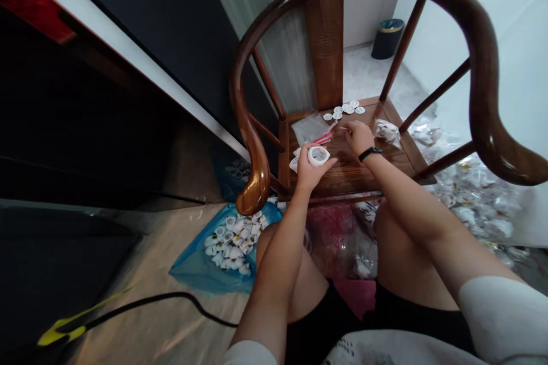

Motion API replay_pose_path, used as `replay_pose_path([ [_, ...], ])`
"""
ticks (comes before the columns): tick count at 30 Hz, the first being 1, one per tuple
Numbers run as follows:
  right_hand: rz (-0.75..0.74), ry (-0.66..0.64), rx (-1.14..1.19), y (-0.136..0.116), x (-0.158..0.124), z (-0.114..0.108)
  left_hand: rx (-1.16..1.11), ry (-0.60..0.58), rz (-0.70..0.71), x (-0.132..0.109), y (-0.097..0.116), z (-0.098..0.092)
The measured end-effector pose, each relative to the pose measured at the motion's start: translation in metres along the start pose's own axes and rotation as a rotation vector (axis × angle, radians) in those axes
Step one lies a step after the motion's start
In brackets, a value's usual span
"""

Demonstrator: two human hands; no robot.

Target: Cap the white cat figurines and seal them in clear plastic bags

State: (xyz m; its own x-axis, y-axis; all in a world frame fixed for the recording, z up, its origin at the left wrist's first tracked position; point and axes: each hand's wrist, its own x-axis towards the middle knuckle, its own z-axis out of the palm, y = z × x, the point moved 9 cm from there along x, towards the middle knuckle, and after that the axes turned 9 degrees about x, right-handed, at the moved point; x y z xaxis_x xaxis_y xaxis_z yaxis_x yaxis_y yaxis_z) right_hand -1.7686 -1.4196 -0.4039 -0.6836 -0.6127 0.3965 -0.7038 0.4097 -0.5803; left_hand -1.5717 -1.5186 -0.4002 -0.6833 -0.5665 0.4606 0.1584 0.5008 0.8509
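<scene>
White plastic cap (318, 155) gripped in left hand (309, 170) above wooden chair seat (355, 177).
Cap's open end is turned up, its axis toward the camera. Thin sliver (341, 128), too small to identify, is pinched by closed right hand (358, 138), pointing left.

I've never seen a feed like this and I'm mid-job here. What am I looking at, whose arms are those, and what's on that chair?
This is one camera worn on a person's head, looking down at their own two bare hands. Their left hand holds a white round ring. Their right hand, with a black watch on the wrist, pinches something thin, too small to tell. They work over the seat of a wooden armchair, which carries white discs and a clear plastic bag. On the floor, a blue plastic bag holds a pile of white pieces.
</scene>
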Motion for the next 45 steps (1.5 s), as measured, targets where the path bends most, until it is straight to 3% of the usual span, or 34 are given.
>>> replay_pose_path([
  [3, -0.159, 0.121, 0.289, -0.047, -0.035, -0.030, 0.074, -0.032, 0.035, -0.002, 0.010, 0.001],
  [6, -0.352, 0.156, 0.499, -0.089, -0.078, -0.054, 0.143, -0.074, 0.085, -0.005, 0.022, 0.002],
  [11, -0.569, 0.065, 0.528, -0.124, -0.117, -0.059, 0.151, -0.132, 0.101, -0.008, 0.025, 0.004],
  [25, -0.580, 0.018, 0.518, -0.125, -0.108, -0.053, 0.164, -0.103, 0.166, -0.008, 0.028, 0.002],
  [36, -0.530, -0.016, 0.543, -0.120, -0.105, -0.054, 0.142, -0.109, 0.121, -0.007, 0.029, 0.001],
  [45, -0.613, -0.089, 0.419, -0.126, -0.106, -0.048, 0.168, -0.061, 0.129, -0.008, 0.028, -0.007],
])
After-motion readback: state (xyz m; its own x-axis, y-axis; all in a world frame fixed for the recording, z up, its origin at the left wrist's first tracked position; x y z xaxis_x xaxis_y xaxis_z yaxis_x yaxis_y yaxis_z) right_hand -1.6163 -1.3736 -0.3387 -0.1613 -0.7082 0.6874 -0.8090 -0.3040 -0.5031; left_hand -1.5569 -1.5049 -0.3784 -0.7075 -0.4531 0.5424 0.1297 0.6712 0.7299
